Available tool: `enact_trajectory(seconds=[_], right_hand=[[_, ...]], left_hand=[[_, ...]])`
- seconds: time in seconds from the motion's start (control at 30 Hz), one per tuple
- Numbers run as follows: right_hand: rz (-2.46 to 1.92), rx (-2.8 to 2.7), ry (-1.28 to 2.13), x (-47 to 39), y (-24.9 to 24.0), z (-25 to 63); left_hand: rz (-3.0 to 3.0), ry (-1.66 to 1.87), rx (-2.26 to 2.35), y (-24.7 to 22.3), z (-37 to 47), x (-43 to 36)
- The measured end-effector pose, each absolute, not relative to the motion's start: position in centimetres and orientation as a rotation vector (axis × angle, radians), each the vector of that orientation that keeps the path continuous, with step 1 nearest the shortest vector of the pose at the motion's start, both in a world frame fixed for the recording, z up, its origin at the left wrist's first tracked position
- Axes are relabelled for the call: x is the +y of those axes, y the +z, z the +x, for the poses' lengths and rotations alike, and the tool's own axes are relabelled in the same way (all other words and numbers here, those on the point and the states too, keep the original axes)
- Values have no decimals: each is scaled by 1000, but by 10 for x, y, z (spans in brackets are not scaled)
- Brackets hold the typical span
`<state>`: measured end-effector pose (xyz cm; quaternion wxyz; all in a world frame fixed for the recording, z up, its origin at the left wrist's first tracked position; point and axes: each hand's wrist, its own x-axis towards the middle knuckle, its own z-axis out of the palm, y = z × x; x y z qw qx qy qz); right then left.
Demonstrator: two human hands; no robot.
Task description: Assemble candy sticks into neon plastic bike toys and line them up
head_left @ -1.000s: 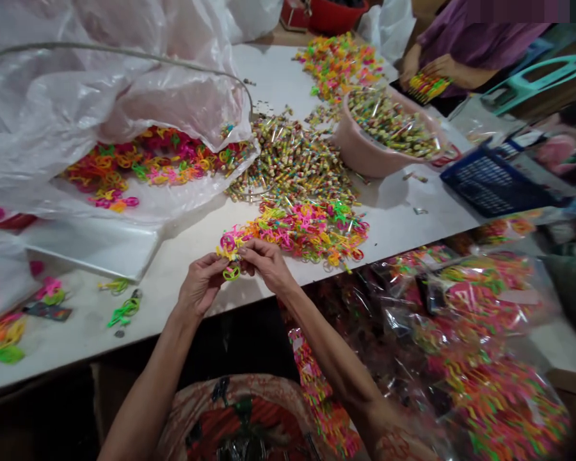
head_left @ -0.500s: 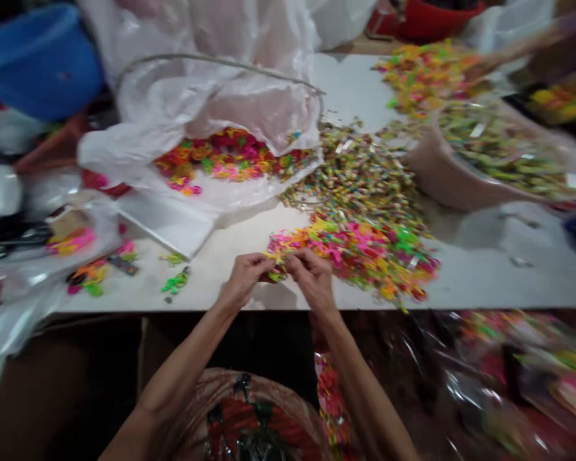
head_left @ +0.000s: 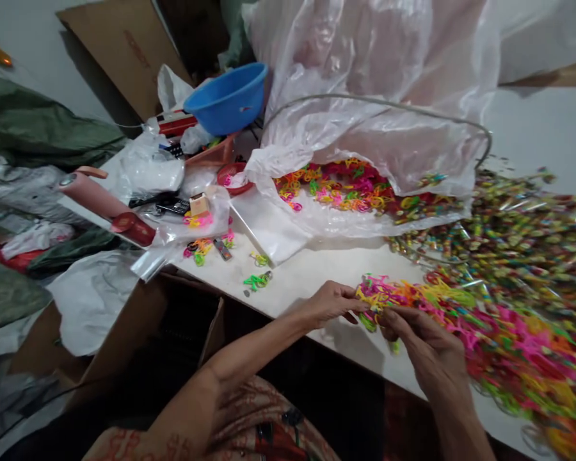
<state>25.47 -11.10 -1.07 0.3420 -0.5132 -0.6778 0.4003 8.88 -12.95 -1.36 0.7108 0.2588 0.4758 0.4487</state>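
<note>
My left hand point(head_left: 333, 303) reaches in over the table's front edge, its thumb and fingers pinched on a small bunch of yellow and green plastic pieces point(head_left: 368, 320). Close on its right, my right hand point(head_left: 432, 352) pinches the other side of the same bunch; its fingertips partly hide what they grip. Just behind and to the right of both hands spreads a heap of bright pink, yellow, orange and green plastic pieces point(head_left: 518, 336). The shape of each piece is too small and blurred to make out.
Behind the heap lies a large mound of small multicoloured items point(head_left: 532, 237). A white plastic sack point(head_left: 326, 221) lies open with more bright pieces inside. Further left are green pieces point(head_left: 258, 282), a blue basin point(head_left: 230, 99), a pink flask point(head_left: 96, 198) and an open cardboard box point(head_left: 120, 326) below the table.
The view has swung left, so the hands and heap appear further right and the flask and cardboard come into sight. Both hands stay together at the bunch of plastic pieces.
</note>
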Motion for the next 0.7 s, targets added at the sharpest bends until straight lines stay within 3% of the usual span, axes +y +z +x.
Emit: enact_trajectory(seconds=[0.2, 0.43, 0.57, 0.7], right_hand=[[-1175, -2181, 283, -115, -15, 257], [-1082, -2345, 188, -137, -11, 255], [-1118, -2308, -91, -142, -7, 252], [-1107, -2340, -6, -146, -10, 243]], left_hand=[[935, 960, 1321, -8, 80, -136], [993, 875, 1245, -10, 84, -150], [1237, 777, 1518, -1, 83, -151], [1497, 668, 1664, 9, 77, -155]])
